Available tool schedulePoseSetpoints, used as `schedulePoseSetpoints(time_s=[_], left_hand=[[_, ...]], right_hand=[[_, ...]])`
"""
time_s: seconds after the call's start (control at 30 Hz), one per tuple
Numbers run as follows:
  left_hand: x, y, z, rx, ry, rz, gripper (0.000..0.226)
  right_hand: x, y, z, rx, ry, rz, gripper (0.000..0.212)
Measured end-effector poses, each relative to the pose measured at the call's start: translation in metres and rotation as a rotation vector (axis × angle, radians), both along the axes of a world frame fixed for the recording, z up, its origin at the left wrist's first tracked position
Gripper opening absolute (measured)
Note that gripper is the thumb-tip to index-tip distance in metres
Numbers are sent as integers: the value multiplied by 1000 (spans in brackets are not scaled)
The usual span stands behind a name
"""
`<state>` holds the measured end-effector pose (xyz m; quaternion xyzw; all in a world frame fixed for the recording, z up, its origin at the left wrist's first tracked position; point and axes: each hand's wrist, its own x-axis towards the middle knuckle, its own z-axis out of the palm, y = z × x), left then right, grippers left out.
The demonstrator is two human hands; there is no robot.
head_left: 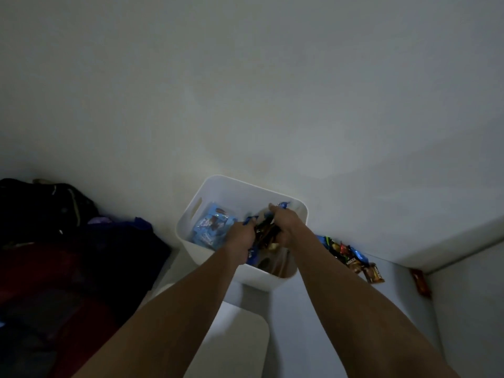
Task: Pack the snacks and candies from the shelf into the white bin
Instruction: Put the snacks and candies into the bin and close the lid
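— While both hands sit over the white bin (245, 186), what am I holding?
— My left hand (240, 237) and right hand (285, 221) are closed together on a bundle of blue and brown candy wrappers (266, 230), directly above the opening.
— And what's left?
— Loose candy packets (351, 259) lie on the shelf (395, 296), just right of the bin; my right hand is nearer.

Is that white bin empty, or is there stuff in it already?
Not empty. Light blue packets lie inside the bin, and both hands hold more wrappers over it.
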<state>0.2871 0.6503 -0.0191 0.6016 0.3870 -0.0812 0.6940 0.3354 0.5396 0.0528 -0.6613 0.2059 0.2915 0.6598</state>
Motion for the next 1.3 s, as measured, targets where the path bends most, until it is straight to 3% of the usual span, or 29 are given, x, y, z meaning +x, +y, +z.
schedulePoseSetpoints(time_s=[0.13, 0.2, 0.37, 0.53, 0.73, 0.9, 1.0, 1.17, 1.3], left_hand=[[-22, -10, 63, -146, 77, -41, 32], [-19, -10, 65, -104, 116, -54, 31], [-13, -17, 71, 82, 52, -99, 35], [-12, -35, 78, 266, -50, -141, 36], [0, -107, 106, 709, -291, -186, 29], [11, -183, 102, 839, -530, -427, 26], [18, -215, 73, 916, -465, -618, 35], [28, -233, 6, 1119, -287, -883, 67], [44, -236, -35, 1339, -244, -1022, 83]], right_hand=[[-13, 1, 24, 61, 59, 36, 54], [-11, 0, 20, 147, 106, 7, 56], [-9, -9, 22, 85, 64, -41, 59], [-6, -42, 27, 55, -62, -152, 42], [1, -118, 33, 107, -135, -358, 22], [-1, -197, 9, -54, -167, -392, 13], [-5, -240, -22, -197, -181, -388, 22], [-10, -310, -90, -649, -357, -205, 27], [-4, -368, -132, -911, -491, -92, 60]])
